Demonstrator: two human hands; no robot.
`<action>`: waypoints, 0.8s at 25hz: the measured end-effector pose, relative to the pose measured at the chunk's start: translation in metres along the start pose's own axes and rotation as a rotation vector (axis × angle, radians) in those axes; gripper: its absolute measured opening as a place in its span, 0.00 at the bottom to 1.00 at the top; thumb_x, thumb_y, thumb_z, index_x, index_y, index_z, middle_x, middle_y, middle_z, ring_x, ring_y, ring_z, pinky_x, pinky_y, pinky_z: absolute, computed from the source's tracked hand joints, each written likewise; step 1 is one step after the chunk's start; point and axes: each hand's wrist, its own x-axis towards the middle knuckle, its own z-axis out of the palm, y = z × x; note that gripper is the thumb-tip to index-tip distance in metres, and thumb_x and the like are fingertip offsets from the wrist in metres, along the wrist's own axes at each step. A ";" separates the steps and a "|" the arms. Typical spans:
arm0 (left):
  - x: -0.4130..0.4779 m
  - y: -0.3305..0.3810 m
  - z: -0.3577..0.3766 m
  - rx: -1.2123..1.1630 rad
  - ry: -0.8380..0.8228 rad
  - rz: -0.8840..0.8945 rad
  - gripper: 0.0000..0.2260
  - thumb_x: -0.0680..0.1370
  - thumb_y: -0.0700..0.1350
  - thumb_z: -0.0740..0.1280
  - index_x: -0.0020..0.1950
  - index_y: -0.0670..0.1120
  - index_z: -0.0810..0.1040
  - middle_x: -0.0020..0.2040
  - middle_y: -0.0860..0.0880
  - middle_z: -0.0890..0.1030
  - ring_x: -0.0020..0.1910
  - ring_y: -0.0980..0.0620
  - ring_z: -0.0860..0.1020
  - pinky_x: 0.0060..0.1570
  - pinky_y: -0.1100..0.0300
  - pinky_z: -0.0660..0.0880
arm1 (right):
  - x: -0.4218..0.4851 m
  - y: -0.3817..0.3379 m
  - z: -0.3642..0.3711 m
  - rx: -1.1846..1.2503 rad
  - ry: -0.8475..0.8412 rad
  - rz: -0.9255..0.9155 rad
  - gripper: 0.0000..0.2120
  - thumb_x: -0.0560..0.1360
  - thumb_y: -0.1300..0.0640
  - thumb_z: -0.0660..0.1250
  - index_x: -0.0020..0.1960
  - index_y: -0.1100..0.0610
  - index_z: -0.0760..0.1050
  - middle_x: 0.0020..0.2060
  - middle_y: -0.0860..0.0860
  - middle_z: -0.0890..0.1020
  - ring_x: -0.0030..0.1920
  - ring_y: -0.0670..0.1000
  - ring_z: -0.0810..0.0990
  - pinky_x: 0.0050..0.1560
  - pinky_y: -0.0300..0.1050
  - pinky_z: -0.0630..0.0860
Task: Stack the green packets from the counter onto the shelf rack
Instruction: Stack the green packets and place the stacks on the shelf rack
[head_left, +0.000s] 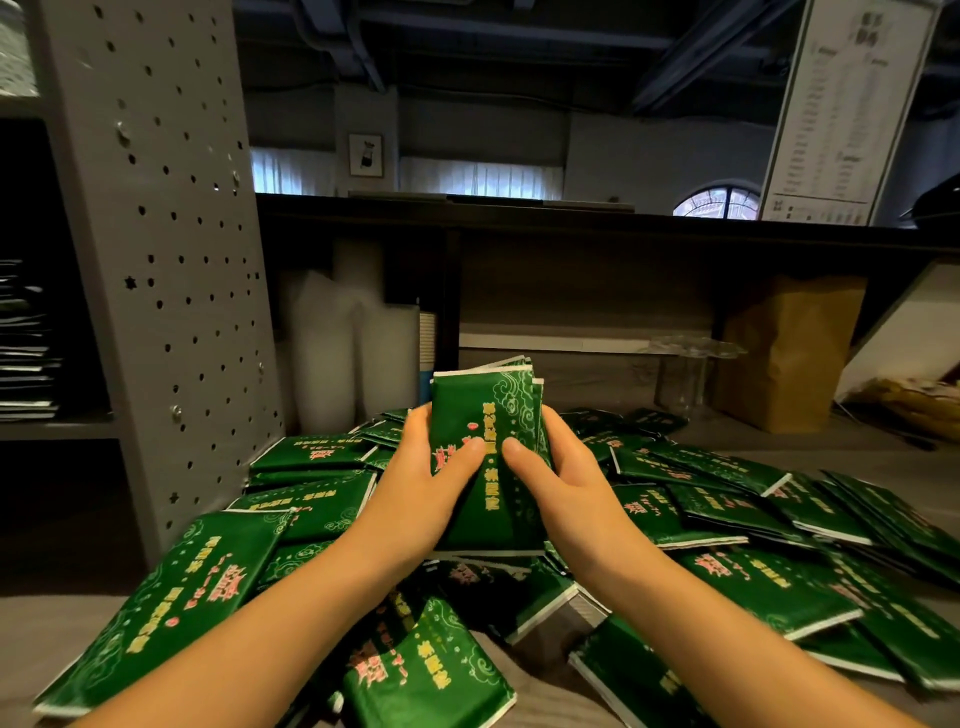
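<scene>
You hold a bundle (488, 410) of green packets upright between both hands, above the middle of the counter (47, 639). Your left hand (421, 483) wraps the bundle's left side with the thumb laid flat across the glossy front. Your right hand (566, 483) curls round the right side and its thumb presses the front too, so the two thumb tips nearly meet. The packets are flat, rectangular, foil-like pouches in shiny dark green, with white crimped edges, gold lettering, pink marks and pale cloud swirls. Several white edges fan out at the bundle's top. Below your wrists a pile (753, 587) of the same packets sprawls loose over the counter, from the near edge toward the far side and out to the right. They overlap at all angles, some face up and some tilted on others. The counter is a matte grey surface with a faint grain, bare at the near left corner. At its left edge stands the rack (171, 260), a grey upright panel punched with rows of small round holes. On the shelf to the panel's left lies a stack (26, 353) of thin, dark, flat items, too dim to identify. Toward the far edge stand sleeves of translucent plastic cups (332, 358), a clear glass stand (691, 364) and a creased brown paper bag (784, 353), all well apart from your hands.
</scene>
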 end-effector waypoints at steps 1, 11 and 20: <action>-0.003 0.002 0.002 -0.050 -0.014 0.001 0.12 0.79 0.43 0.61 0.62 0.49 0.68 0.54 0.51 0.81 0.48 0.58 0.81 0.42 0.64 0.78 | 0.000 -0.001 0.000 0.000 0.005 -0.016 0.11 0.80 0.60 0.58 0.57 0.48 0.74 0.53 0.48 0.83 0.54 0.47 0.81 0.52 0.44 0.79; 0.001 0.004 -0.006 -0.005 0.109 0.092 0.09 0.79 0.39 0.62 0.53 0.54 0.70 0.51 0.49 0.80 0.49 0.52 0.81 0.48 0.54 0.80 | 0.009 -0.002 -0.027 -0.617 0.075 -0.122 0.14 0.82 0.53 0.53 0.67 0.47 0.67 0.62 0.46 0.73 0.63 0.43 0.70 0.63 0.40 0.66; 0.015 0.000 -0.026 0.046 0.279 0.051 0.09 0.79 0.41 0.62 0.52 0.56 0.68 0.51 0.50 0.77 0.53 0.46 0.78 0.55 0.45 0.76 | 0.013 0.019 -0.049 -1.295 -0.217 0.348 0.35 0.77 0.40 0.60 0.77 0.54 0.52 0.70 0.56 0.69 0.67 0.57 0.69 0.66 0.54 0.69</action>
